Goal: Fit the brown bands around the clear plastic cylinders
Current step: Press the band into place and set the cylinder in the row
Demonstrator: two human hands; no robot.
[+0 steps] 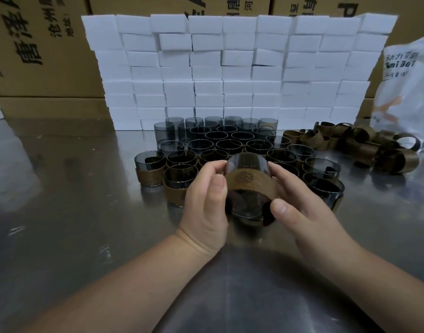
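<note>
Between my two hands I hold a clear smoky plastic cylinder (247, 162), tilted with its mouth facing away. A brown band (250, 182) with a stamped emblem wraps its middle. My left hand (206, 203) grips the left side of band and cylinder, thumb in front, fingers curled over the rim. My right hand (300, 205) holds the right side, thumb pressing the band's lower edge. Behind them stand several cylinders (220, 143), some with bands (149, 175), others bare. A pile of loose brown bands (360, 145) lies at the right.
The work surface is a shiny metal table (62, 212). A wall of stacked white foam blocks (230, 75) stands behind the cylinders. Cardboard cartons (38, 49) rise at the back. A white printed plastic bag (408, 87) sits at the far right.
</note>
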